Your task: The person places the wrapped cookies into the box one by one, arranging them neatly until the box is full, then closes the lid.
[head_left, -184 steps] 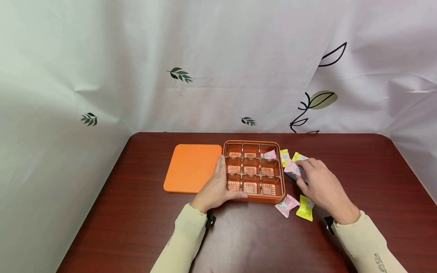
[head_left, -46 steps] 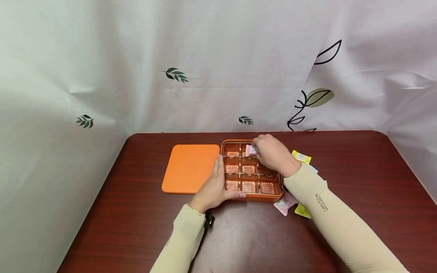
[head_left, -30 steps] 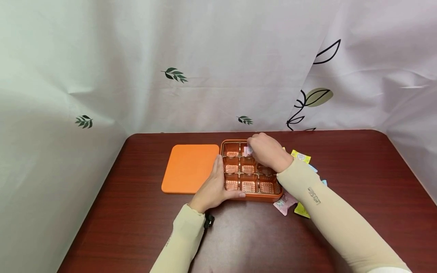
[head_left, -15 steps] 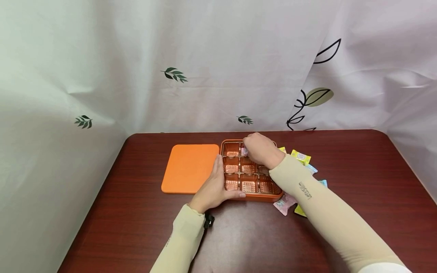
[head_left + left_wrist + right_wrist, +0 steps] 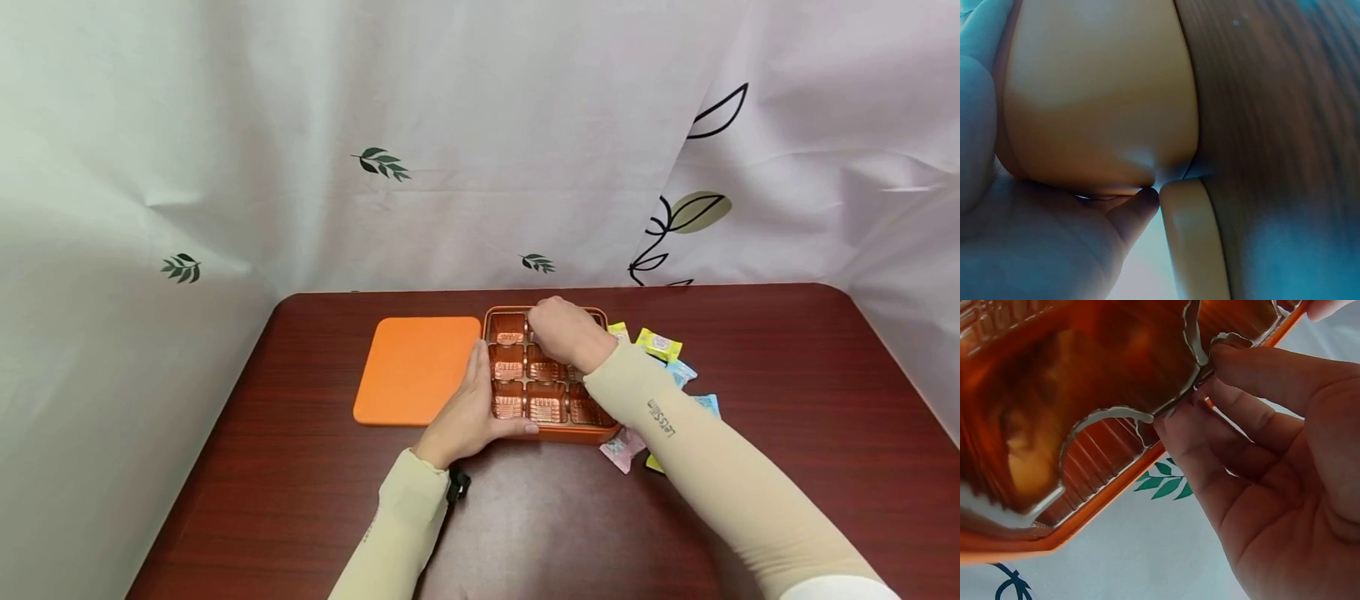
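My left hand (image 5: 461, 412) steadies the orange box (image 5: 573, 435) at its front left corner, fingers straight along the left side and thumb along the front wall. In the left wrist view the hand lies against a smooth orange wall (image 5: 1104, 94). My right hand (image 5: 566, 329) reaches into the back row of the brown nine-compartment tray (image 5: 546, 390). Seen from the right wrist, thumb and bent fingers (image 5: 1194, 450) come together at a divider near the back rim. They pinch a pink-wrapped candy, almost wholly hidden by the hand.
The orange lid (image 5: 418, 371) lies flat left of the box. Right of it are yellow candies (image 5: 660, 344) and blue candies (image 5: 707, 405), partly behind the right sleeve (image 5: 697, 450). A pink candy (image 5: 622, 451) lies at the front right corner. A white patterned curtain (image 5: 450, 208) backs the table.
My right hand has carried a pink candy from the pile into the back row, then shifted slightly left, covering the candy. My left hand has stayed at the box corner.
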`<state>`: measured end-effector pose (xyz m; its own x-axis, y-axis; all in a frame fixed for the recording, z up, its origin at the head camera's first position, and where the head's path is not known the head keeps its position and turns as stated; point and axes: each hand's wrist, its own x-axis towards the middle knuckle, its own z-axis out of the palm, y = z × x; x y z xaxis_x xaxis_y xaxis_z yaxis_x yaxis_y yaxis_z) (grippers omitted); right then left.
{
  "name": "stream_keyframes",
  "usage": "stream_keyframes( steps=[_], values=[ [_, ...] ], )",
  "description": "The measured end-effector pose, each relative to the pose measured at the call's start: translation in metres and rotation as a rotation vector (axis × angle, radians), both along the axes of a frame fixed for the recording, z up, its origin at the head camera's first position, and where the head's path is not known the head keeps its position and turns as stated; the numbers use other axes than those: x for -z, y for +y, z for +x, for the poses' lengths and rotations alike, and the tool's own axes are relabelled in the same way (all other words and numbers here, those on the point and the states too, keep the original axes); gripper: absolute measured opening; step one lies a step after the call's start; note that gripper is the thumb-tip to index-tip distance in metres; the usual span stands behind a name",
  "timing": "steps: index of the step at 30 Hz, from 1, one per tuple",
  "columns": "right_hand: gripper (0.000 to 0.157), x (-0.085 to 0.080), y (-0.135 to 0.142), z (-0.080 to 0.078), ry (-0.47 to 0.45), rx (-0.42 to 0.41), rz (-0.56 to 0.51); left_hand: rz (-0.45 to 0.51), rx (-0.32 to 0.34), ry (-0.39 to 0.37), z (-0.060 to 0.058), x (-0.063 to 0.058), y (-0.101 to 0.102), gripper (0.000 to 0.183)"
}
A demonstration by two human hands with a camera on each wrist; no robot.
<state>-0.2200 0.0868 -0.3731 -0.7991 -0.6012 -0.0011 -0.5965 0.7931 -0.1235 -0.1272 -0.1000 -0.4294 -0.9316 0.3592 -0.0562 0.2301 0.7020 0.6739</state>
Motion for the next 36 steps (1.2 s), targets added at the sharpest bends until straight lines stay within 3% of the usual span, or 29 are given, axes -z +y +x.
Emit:
stream_keyframes(
  steps=[12,19,29,36],
  values=[
    [0.015,-0.0011,-0.0003,0.0034,0.011,-0.026,0.119,0.010,-0.001,0.009,0.0004,0.0003,-0.0006,0.138],
    [0.016,-0.0023,0.0003,0.0047,0.031,-0.016,0.108,0.004,0.001,0.002,-0.0001,0.0001,-0.0002,0.138],
    [0.019,-0.0044,0.0027,0.0046,-0.050,0.003,0.055,-0.012,-0.003,0.004,-0.0009,0.0005,0.0006,0.138],
    [0.020,-0.0088,0.0048,0.0094,-0.045,0.013,0.034,-0.008,0.000,0.005,-0.0005,0.0011,-0.0005,0.138]
  ],
)
